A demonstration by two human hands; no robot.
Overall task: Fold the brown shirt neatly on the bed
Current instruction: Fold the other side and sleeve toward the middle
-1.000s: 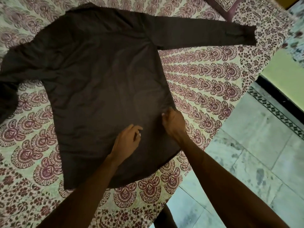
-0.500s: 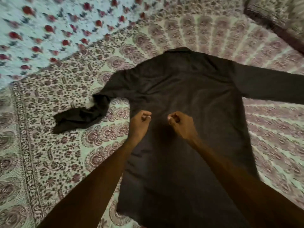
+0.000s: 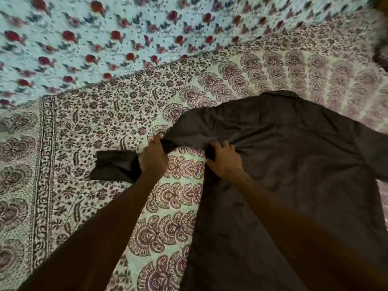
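The brown shirt [image 3: 294, 164] lies back-up on the patterned bedsheet [image 3: 172, 206], collar at the far side. Its left sleeve runs out to the left, and its cuff end [image 3: 113, 166] lies crumpled on the sheet. My left hand [image 3: 153, 160] grips that sleeve partway along. My right hand [image 3: 224, 162] grips the shirt's cloth at the left armpit, bunching it into creases. The right sleeve runs off the frame's right edge.
A pale sheet with red flowers [image 3: 105, 38] covers the far left part of the bed. The paisley sheet's dark border [image 3: 44, 164] runs down the left side. A dark object sits at the far right edge [image 3: 381, 57].
Both hands moved left from the shirt's middle. The left hand took hold of the left sleeve and the right hand took hold of the cloth at the armpit. The view also swung left.
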